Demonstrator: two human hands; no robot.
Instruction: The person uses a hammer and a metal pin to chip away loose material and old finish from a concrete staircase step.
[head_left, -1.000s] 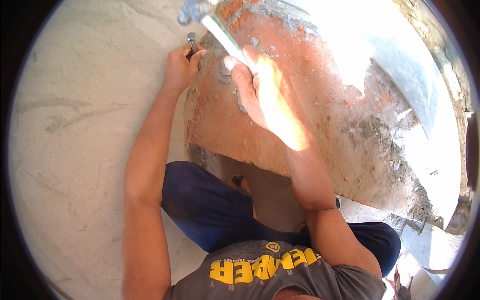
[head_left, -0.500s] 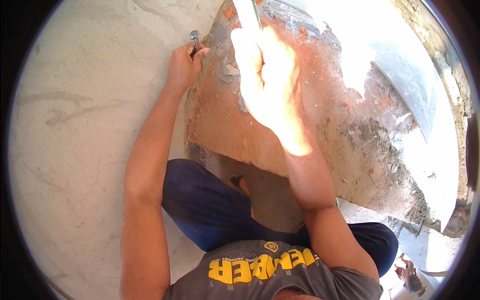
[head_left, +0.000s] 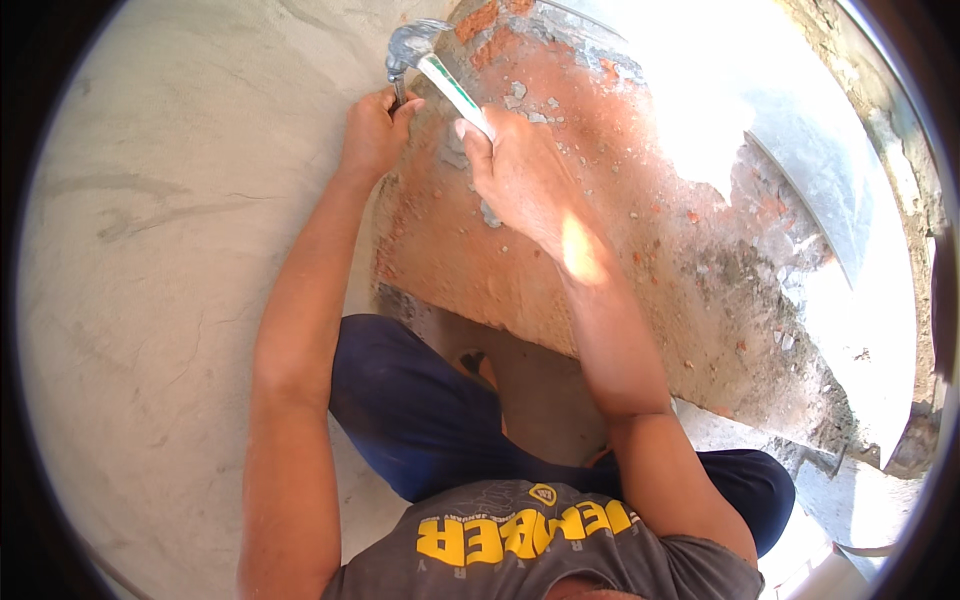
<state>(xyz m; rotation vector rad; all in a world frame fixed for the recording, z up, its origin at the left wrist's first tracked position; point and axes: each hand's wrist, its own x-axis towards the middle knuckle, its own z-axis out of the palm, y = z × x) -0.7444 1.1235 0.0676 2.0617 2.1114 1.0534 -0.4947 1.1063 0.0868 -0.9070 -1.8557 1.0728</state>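
Observation:
My left hand (head_left: 372,138) is closed around a short steel chisel (head_left: 400,90), held where the plastered wall meets a rough brick surface. The chisel's lower end is hidden by my fingers. My right hand (head_left: 525,170) grips the white and green handle of a claw hammer (head_left: 455,88). The hammer's grey metal head is over the chisel's struck end and appears to touch it. Loose flakes of mortar (head_left: 515,95) lie on the brick surface (head_left: 560,270) near my right hand.
A smooth plastered wall (head_left: 160,280) fills the left side. On the right, a grey sheet (head_left: 810,180) with a curved-looking edge lies in bright sunlight. My bent knees (head_left: 400,400) are below the brick surface's near edge.
The hammer has swung down and left, from the top of the picture onto the chisel's head. My right hand came down with it; my left hand stays nearly in place.

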